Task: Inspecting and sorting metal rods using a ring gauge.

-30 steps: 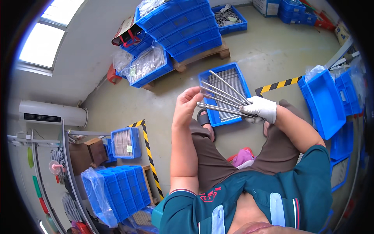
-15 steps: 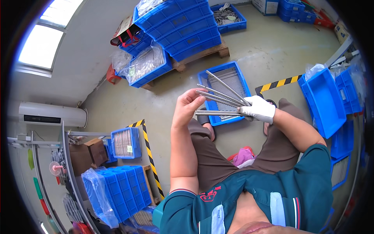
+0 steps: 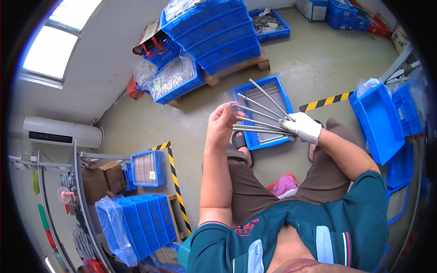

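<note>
Several thin grey metal rods (image 3: 271, 100) fan out from my right hand (image 3: 302, 127), which wears a white glove and is closed around their right ends. My bare left hand (image 3: 221, 120) is at the rods' other ends, its thumb and fingers pinching the tip of one rod. The other tips are spread apart, some above and some below that one. Beneath the rods, on the floor between my feet, sits a blue plastic crate (image 3: 268, 144) filled with rows of similar rods. My right fingertips are partly hidden by the bundle.
Stacked blue crates (image 3: 214, 38) stand on a wooden pallet (image 3: 236, 70) ahead. More crates (image 3: 148, 218) are at the left, beside a metal rack. Tilted blue crates (image 3: 380, 123) lie to the right. Black-and-yellow tape (image 3: 327, 101) marks the floor.
The rods have fanned out wider, their left ends more spread. My left hand has shifted slightly and now pinches one rod's tip. My right hand stays nearly in place.
</note>
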`<action>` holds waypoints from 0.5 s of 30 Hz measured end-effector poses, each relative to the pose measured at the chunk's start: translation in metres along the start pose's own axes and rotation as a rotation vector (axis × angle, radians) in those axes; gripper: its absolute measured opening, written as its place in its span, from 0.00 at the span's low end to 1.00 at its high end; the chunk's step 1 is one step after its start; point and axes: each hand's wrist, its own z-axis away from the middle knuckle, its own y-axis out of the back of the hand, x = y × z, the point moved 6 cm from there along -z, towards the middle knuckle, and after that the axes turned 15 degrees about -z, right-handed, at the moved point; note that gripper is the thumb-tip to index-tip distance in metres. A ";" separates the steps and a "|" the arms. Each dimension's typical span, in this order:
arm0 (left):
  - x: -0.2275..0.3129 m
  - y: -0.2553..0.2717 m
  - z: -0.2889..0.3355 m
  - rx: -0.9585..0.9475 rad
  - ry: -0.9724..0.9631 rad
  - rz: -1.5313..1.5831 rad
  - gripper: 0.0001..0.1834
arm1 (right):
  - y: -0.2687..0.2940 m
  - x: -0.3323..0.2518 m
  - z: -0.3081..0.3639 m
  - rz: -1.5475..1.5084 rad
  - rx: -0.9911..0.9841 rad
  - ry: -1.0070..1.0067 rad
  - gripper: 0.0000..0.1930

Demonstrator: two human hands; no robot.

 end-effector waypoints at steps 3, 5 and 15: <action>-0.006 0.003 -0.001 0.013 0.011 -0.036 0.17 | 0.011 0.005 -0.008 0.194 0.121 0.128 0.22; -0.006 0.004 -0.002 0.035 0.019 -0.087 0.17 | 0.012 -0.003 -0.008 0.391 0.141 0.290 0.20; 0.001 0.008 0.001 0.067 0.024 -0.327 0.13 | 0.006 -0.022 0.005 0.794 0.264 0.388 0.19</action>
